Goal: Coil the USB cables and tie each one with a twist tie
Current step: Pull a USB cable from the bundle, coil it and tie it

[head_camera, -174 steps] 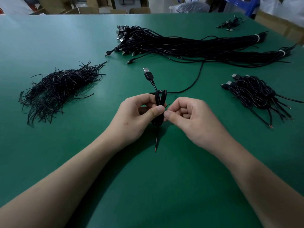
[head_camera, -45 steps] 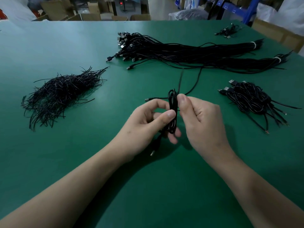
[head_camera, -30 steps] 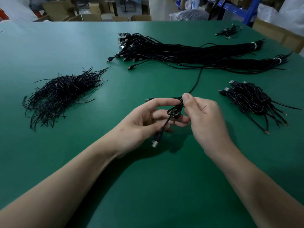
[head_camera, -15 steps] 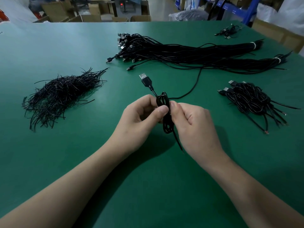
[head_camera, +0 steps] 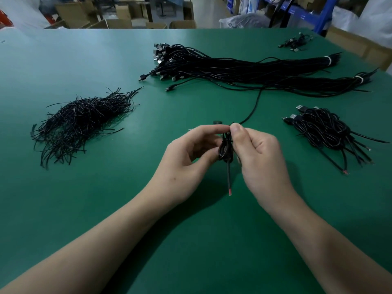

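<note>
Over the green table [head_camera: 95, 187], right of the wiry heap of twist ties [head_camera: 80, 122], our left hand [head_camera: 188, 158] curls round the glossy black coiled cable [head_camera: 225, 150], whose plug stuck up half a second ago, while now its straight red-tipped tail [head_camera: 229, 181] hangs down. Our right hand [head_camera: 261, 153] pinches the coil's top with thumb and forefinger, left of the knotty pile of tied coils [head_camera: 322, 130].

A broad green table [head_camera: 106, 209] fills most of the frame, with brown cardboard boxes [head_camera: 74, 13] along the top edge at upper left, blue metal shelving [head_camera: 307, 14] at upper right, and a plastic-wrapped bundle [head_camera: 246, 21] between them.
</note>
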Demonstrator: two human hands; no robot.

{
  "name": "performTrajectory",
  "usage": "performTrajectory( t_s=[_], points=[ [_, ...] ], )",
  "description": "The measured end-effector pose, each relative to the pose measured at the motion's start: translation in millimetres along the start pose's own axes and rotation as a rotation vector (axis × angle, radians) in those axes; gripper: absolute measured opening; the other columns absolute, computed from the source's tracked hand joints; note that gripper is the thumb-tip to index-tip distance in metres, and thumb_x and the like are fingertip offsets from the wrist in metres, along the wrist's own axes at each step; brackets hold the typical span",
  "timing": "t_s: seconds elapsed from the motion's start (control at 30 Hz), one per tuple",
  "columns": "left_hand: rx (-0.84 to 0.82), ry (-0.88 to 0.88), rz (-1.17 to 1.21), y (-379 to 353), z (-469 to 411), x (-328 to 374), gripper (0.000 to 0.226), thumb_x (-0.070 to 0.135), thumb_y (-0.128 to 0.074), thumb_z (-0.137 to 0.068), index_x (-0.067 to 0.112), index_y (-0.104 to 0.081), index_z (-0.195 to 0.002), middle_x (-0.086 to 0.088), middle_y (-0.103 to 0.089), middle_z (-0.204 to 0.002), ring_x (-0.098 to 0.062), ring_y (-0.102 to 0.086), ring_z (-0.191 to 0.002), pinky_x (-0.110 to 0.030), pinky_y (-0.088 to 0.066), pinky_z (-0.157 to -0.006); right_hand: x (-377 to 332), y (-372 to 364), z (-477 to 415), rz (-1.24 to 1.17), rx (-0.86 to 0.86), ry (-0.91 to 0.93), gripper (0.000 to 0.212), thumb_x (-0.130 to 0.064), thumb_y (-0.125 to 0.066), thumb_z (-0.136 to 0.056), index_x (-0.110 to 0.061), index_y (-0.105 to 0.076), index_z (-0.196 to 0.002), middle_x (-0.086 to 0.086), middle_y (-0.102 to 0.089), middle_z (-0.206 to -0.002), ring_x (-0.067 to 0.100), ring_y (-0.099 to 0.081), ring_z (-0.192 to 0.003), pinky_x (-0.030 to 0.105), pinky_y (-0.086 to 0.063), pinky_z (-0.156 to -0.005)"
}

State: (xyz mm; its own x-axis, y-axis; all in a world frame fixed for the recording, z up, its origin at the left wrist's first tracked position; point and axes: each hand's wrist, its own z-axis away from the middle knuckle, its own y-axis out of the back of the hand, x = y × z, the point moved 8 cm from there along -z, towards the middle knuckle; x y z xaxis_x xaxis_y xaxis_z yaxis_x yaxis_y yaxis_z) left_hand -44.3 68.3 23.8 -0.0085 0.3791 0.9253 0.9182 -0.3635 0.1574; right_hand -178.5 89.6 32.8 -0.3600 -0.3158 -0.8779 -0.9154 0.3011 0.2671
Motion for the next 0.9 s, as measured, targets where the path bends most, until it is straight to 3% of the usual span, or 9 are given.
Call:
performTrajectory(
  t_s=[0.1,0.23,0.33,0.4,0.47,0.57,0.67,0.77,0.9],
  points=[
    [0.073,-0.089,-0.243,9,0,6,0.026,0.013,-0.073,-0.091,0.025,-0.074,-0.113,0.006,-0.071,-0.099,-0.013,-0.068,-0.090,-0.030,-0.053,-0.082,4,-8,0,-0.080,-0.096,-0.061,0.050,-0.039,-0.044,-0.105,-0.009,-0.067,-0.073,-0.005,-0.047,-0.054,0.021,-0.034,-0.051,0.043,-0.033,-0.052],
    [0.104,-0.175,-0.314,13,-2,17,0.014,0.019,-0.072,-0.092,0.032,-0.069,-0.088,0.013,-0.067,-0.095,-0.011,-0.065,-0.092,-0.023,-0.047,-0.080,-4,-7,0,-0.003,-0.078,0.011,0.049,-0.038,-0.045,-0.104,-0.022,-0.047,-0.058,-0.015,-0.033,-0.050,0.005,-0.025,-0.048,0.027,-0.024,-0.048],
    [0.025,0.003,-0.080,4,-2,4,0.019,0.024,-0.064,-0.096,0.030,-0.065,-0.078,0.012,-0.064,-0.075,-0.010,-0.057,-0.069,-0.026,-0.045,-0.068,-18,-3,1,0.103,-0.041,0.130,0.050,-0.028,-0.046,-0.106,-0.037,-0.037,-0.058,-0.016,-0.036,-0.047,0.004,-0.031,-0.045,0.016,-0.021,-0.047],
    [0.020,0.099,0.098,1,-2,-5,0.013,0.027,-0.063,-0.093,0.015,-0.067,-0.090,-0.006,-0.064,-0.076,-0.022,-0.055,-0.070,-0.037,-0.047,-0.070,-23,-1,2,0.155,-0.013,0.185,0.049,-0.027,-0.045,-0.106,-0.039,-0.034,-0.060,-0.014,-0.036,-0.048,0.006,-0.033,-0.046,0.020,-0.023,-0.048],
    [0.020,0.167,0.257,-1,-1,-9,0.026,0.025,-0.063,-0.092,0.006,-0.058,-0.109,-0.012,-0.065,-0.076,-0.025,-0.057,-0.069,-0.038,-0.049,-0.072,-29,0,4,0.218,0.015,0.248,0.048,-0.025,-0.045,-0.106,-0.040,-0.031,-0.063,-0.014,-0.032,-0.047,0.007,-0.032,-0.045,0.022,-0.023,-0.048],
    [-0.029,0.195,0.429,-7,0,-7,0.026,0.020,-0.058,-0.096,0.011,-0.045,-0.116,-0.009,-0.063,-0.066,-0.023,-0.058,-0.056,-0.029,-0.050,-0.060,-38,1,7,0.293,0.050,0.355,0.045,-0.023,-0.045,-0.106,-0.036,-0.029,-0.065,-0.019,-0.026,-0.048,0.004,-0.032,-0.044,0.019,-0.022,-0.049],
    [-0.046,0.168,0.482,-10,1,-5,0.021,0.015,-0.054,-0.100,0.015,-0.043,-0.117,-0.008,-0.063,-0.066,-0.023,-0.060,-0.055,-0.029,-0.051,-0.060,-38,2,7,0.312,0.066,0.362,0.044,-0.024,-0.044,-0.106,-0.024,-0.035,-0.064,-0.020,-0.031,-0.048,0.003,-0.035,-0.043,0.024,-0.026,-0.046],
    [-0.070,0.089,0.389,-7,0,-2,0.022,0.005,-0.048,-0.103,0.013,-0.051,-0.122,-0.008,-0.066,-0.075,-0.022,-0.065,-0.069,-0.029,-0.053,-0.072,-24,5,2,0.216,0.057,0.226,0.048,-0.028,-0.044,-0.107,-0.020,-0.041,-0.059,-0.013,-0.044,-0.045,0.006,-0.042,-0.043,0.027,-0.031,-0.043],
    [-0.083,-0.009,0.023,-5,1,2,0.034,0.000,-0.063,-0.096,0.012,-0.056,-0.127,-0.005,-0.072,-0.093,-0.024,-0.071,-0.090,-0.039,-0.054,-0.086,-7,4,-2,0.150,0.014,0.043,0.051,-0.033,-0.043,-0.105,-0.020,-0.030,-0.059,-0.010,-0.027,-0.052,0.007,-0.024,-0.050,0.033,-0.021,-0.049]
  ],
)
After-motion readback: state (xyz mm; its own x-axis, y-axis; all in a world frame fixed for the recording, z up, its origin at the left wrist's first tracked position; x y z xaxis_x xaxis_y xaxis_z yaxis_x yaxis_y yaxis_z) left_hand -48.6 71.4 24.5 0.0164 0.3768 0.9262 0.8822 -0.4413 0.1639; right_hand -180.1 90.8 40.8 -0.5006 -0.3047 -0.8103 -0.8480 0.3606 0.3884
